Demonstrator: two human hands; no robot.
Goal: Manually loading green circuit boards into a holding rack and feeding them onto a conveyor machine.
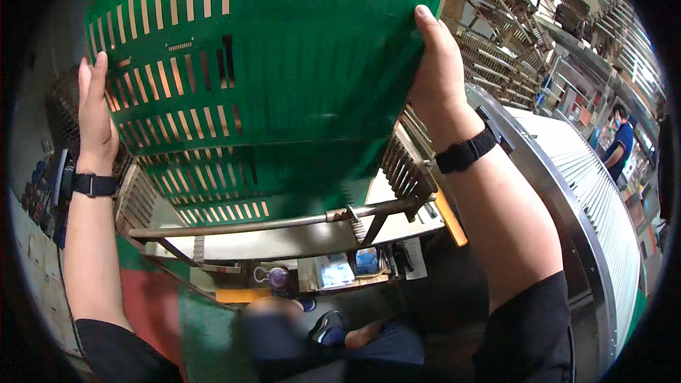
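Note:
A large green circuit board panel [305, 92] with rows of copper-coloured strips stands tilted in front of me, its top cut off by the view. My left hand [97, 110] grips its left edge, thumb on the near face. On the opposite edge my right hand [438, 64] holds it the same way, thumb in front and the other fingers hidden behind. Below, the panel's lower edge sits within a slotted metal rack [284, 229]; whether it touches the rack's base I cannot tell.
Under the rack, a shelf holds a purple-lidded bottle [278, 278] and a plastic box [335, 272]. Orange strips [450, 214] edge the stand. To the right runs a metal-framed conveyor [567, 163] with white rollers. More slotted racks [500, 35] are stacked behind; a person [621, 143] stands farther off.

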